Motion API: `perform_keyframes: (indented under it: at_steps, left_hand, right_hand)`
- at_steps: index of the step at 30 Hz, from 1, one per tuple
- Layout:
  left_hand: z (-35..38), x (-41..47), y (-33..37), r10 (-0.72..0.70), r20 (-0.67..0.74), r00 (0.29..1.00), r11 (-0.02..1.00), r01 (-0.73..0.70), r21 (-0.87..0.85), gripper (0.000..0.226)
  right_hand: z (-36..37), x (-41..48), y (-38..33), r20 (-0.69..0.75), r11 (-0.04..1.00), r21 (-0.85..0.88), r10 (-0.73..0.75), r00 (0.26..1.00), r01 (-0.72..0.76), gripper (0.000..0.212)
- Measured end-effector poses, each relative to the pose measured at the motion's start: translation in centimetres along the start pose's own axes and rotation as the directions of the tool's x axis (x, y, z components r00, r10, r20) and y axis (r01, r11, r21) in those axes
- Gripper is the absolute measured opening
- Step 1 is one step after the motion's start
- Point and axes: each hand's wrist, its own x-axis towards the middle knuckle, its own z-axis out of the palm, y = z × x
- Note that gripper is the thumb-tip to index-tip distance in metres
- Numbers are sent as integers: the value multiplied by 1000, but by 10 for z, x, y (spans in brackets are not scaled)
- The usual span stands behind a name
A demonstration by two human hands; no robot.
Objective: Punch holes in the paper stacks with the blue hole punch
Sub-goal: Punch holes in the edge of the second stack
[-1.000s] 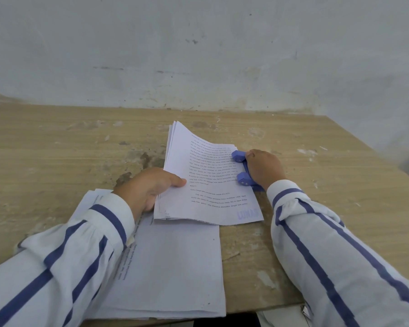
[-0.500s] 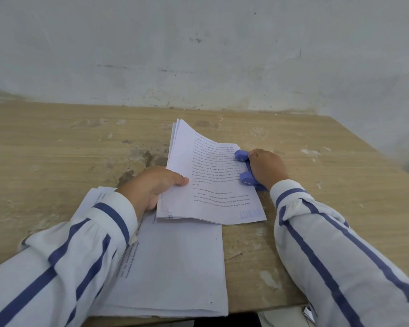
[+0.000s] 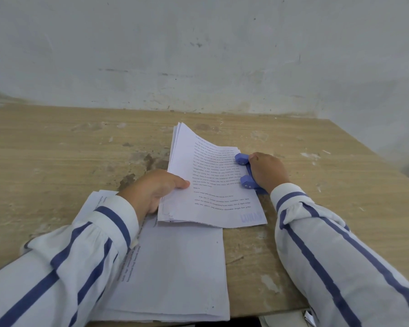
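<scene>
A printed paper stack (image 3: 213,185) lies at the middle of the wooden table, its left side lifted and its right edge meeting the blue hole punch (image 3: 244,171). My left hand (image 3: 151,190) grips the stack's left edge, thumb on top. My right hand (image 3: 267,172) is pressed over the punch, covering most of it; only its two rounded blue ends show. A second paper stack (image 3: 175,274) lies flat near the front edge, partly under the first stack and my left sleeve.
The wooden table (image 3: 57,149) is worn and stained, backed by a grey wall (image 3: 198,55). Its right edge runs diagonally at the far right. Something white shows below the front edge at bottom right (image 3: 286,320).
Both hands, the stack and the punch hold nearly the same positions; only the camera view shifts slightly.
</scene>
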Motion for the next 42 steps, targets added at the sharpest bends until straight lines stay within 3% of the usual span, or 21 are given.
perform_keyframes:
  at_steps: [10,13,16,24,28,32,42]
  left_hand:
    - [0,0,-1,17,-19,1000,1000,-17,5,27]
    - [0,0,-2,25,-23,999,1000,-25,2,28]
    - [0,-1,-1,19,-28,999,1000,-19,-2,28]
    - [-1,-1,0,-2,-19,1000,1000,2,-21,28]
    - [-3,-1,1,-26,5,1000,999,26,-45,27]
    - [-6,-1,6,-3,25,1000,1000,4,-23,27]
    - [-33,-8,13,25,-3,1000,1000,-25,-17,29]
  right_hand:
    - [-11,-3,-7,79,998,-58,9,997,-4,28]
    - [-22,-1,-20,-44,980,-171,97,994,-103,28]
    - [-22,-2,-32,-129,959,-256,94,987,-124,32]
    - [-26,0,-21,-151,997,-7,70,986,-72,23]
    - [-23,-5,-16,-200,986,66,166,966,-155,29]
    - [-29,-6,-13,-47,954,200,238,970,-224,37]
    - [-29,-27,-17,-114,940,273,242,964,-204,27]
